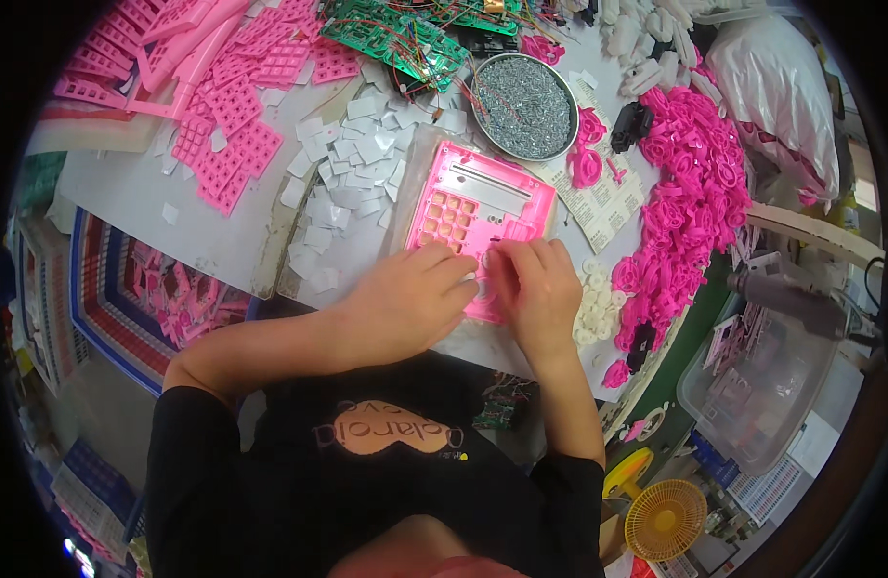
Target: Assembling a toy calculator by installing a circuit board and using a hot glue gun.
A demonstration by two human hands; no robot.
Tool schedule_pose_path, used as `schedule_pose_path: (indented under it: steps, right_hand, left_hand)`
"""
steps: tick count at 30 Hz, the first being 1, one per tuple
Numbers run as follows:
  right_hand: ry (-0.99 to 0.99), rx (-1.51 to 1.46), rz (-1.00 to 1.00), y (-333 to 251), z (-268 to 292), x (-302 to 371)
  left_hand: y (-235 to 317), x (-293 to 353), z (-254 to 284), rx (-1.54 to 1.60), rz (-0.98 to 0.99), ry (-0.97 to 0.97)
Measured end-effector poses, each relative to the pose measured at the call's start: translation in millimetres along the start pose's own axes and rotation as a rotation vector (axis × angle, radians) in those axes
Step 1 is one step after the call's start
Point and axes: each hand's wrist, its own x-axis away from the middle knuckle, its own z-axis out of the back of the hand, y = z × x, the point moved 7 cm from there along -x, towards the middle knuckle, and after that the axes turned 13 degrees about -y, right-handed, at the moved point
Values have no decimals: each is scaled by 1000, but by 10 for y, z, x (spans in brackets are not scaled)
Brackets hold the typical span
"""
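A pink plastic casing (pixel 483 229) with a grid of square key holes and a long slotted strip lies tilted on the table before me. My left hand (pixel 415 294) rests over its lower left part, fingers curled together at the round opening. From the other side my right hand (pixel 535 284) reaches in, thumb and fingertips pinched above the casing's lower right part. What either hand holds is too small or hidden to make out. White ring-shaped parts (pixel 598 303) lie just right of my right hand.
A round metal bowl of small screws (pixel 524 106) stands beyond the casing. White paper squares (pixel 352 159) are scattered to the left, near pink keypad pieces (pixel 237 135). Green circuit boards (pixel 396 43) with wires lie at the back. Pink plastic parts (pixel 685 183) are heaped along the right edge.
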Motion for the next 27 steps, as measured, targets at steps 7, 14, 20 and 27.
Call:
schedule_pose_path:
  steps: [7,14,20,27]
  right_hand:
    - [-143,99,-137,-4,-47,-63]
    - [-180,48,-269,48,-101,-84]
    - [-198,-79,-351,123,-117,-71]
    - [-140,-467,-354,394,347,-214]
  left_hand:
    - [10,-13,-51,-103,50,-135]
    - [-11,16,-44,-89,51,-111]
    - [-50,-56,70,-11,-12,-91]
    - [-829,-1279,717,-380,141,140]
